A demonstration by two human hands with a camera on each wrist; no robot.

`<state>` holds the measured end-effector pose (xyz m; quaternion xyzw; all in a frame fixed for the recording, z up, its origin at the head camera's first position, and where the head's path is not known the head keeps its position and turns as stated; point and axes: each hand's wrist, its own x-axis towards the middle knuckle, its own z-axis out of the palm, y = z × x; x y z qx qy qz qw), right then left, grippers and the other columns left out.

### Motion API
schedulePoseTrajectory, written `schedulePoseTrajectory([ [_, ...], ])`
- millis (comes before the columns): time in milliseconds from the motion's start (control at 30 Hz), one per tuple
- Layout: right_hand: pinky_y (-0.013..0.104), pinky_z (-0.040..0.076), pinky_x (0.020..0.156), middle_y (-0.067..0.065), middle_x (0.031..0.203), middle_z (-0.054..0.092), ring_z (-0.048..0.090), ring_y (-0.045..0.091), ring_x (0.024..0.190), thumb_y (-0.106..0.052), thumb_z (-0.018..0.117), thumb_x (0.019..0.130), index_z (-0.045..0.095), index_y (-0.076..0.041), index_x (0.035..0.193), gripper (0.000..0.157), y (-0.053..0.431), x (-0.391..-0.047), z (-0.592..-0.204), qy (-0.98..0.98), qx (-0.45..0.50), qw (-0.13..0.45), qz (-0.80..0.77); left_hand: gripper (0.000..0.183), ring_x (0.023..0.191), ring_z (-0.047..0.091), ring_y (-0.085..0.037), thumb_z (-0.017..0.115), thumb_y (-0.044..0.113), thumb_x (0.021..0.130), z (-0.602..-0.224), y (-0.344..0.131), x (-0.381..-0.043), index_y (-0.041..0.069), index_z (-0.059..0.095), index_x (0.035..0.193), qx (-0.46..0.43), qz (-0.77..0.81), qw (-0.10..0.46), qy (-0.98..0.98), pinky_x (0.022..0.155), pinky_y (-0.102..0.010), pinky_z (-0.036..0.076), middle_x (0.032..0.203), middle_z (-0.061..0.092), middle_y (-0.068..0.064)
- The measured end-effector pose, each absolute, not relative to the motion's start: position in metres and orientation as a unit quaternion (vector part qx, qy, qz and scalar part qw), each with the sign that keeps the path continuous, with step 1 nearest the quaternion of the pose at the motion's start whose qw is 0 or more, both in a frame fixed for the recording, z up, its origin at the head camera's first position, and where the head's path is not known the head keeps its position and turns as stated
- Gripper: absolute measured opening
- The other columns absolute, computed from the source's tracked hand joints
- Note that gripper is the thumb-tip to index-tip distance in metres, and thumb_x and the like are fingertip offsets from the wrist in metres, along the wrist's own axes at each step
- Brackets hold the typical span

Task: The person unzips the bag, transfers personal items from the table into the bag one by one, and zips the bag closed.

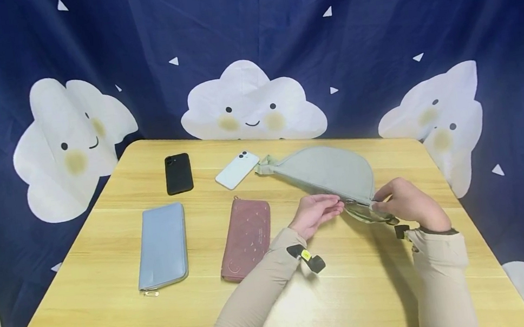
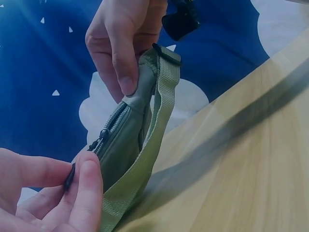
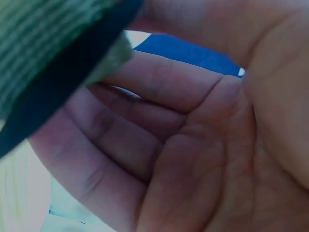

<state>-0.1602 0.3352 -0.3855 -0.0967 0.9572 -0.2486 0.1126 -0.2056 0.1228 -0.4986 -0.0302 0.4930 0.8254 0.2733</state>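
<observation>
Item: grey-green bag [image 1: 326, 169], one, with strap [image 2: 161, 121] and zipper [image 2: 116, 120]. Step, as judged: the left hand [image 1: 316, 215] is working the zipper while the right hand [image 1: 406, 204] is steadying the bag's end.

Method, as judged: good handling is calling for a taut edge, the right hand anchoring the corner and the left drawing the black pull [image 2: 70, 177] in line with the teeth, not sideways; a skewed slider [image 2: 103, 135] is risking a snag. The strap, hanging close beside the zipper in the left wrist view, is needing clearance from the track.

Hands, state: left, pinching the pull; right, gripping the corner, thumb pressing on the fabric. The two are standing apart, a stretch of zipper running between them.

Position: right of centre in the head view, the bag's broad body is lying beyond the hands, its zipped edge facing them, its right end apparently rising off the counter [image 1: 348, 305]. Adjacent: white phone [image 1: 237, 170], lying just beside the bag's left end.
</observation>
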Motion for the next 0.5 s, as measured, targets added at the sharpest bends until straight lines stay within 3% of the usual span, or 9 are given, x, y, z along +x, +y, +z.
schedulePoseTrajectory([
  [500,0.032,0.054,0.074,0.017,0.097,0.079,0.067,0.021,0.088,-0.011,0.073,0.088,0.08,0.002,0.095,0.016,0.3341,-0.1595,-0.3852,0.954,-0.097,0.129,-0.252,0.025,0.079,0.075,-0.014,0.063,-0.005,0.096,-0.501,0.1182,-0.2108,-0.01,0.07,0.12,-0.04,0.833,0.262,0.485,0.085,-0.027,0.064,0.109,0.076,-0.026],
])
